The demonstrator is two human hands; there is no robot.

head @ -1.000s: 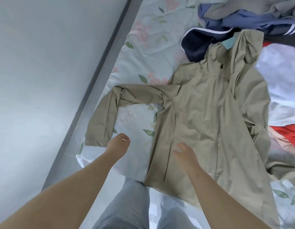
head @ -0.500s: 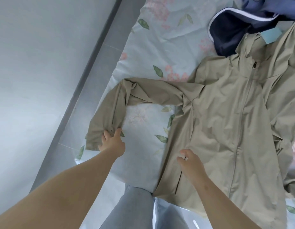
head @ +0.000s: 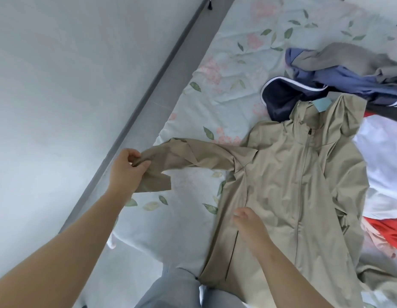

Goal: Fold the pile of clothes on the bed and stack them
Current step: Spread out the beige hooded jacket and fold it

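A beige zip jacket point(head: 288, 187) lies front-up on the floral bed sheet point(head: 215, 63), hood toward the far side. My left hand point(head: 126, 172) grips the cuff end of its left sleeve point(head: 193, 161) and holds it lifted off the sheet at the bed's left edge. On the jacket's lower front, near the pocket slit, my right hand point(head: 251, 227) rests with its fingers relaxed. Its right sleeve is bunched along the right side.
A pile of unfolded clothes lies at the right: a navy garment with white trim point(head: 282, 96), a blue one point(head: 339, 78), a grey one point(head: 348, 56), white point(head: 381, 163) and red point(head: 390, 234) pieces. The grey floor point(head: 60, 107) runs along the bed's left edge. My grey trouser legs point(head: 171, 290) stand below.
My left hand took hold of the sleeve cuff and raised it up and outward to the left. My right hand stayed on the jacket's lower front.
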